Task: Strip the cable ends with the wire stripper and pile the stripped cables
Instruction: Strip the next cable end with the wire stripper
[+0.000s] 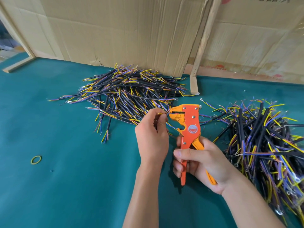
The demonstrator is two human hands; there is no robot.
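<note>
Underneath, green felt table [65,186] meets cardboard walls [131,30]. My right hand [202,163] grips the orange wire stripper [189,127]; my left hand [152,137] pinches a yellow wire [162,113] into its jaws, between two cable piles [128,94].

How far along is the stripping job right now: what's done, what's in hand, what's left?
Done: a big pile of cables with bared ends lies by the cardboard wall.
In hand: the left hand pinches a yellow wire fed into the head of the orange wire stripper, whose handles the right hand grips.
Left: a second large heap at the right; whether those ends are stripped I cannot tell.
</note>
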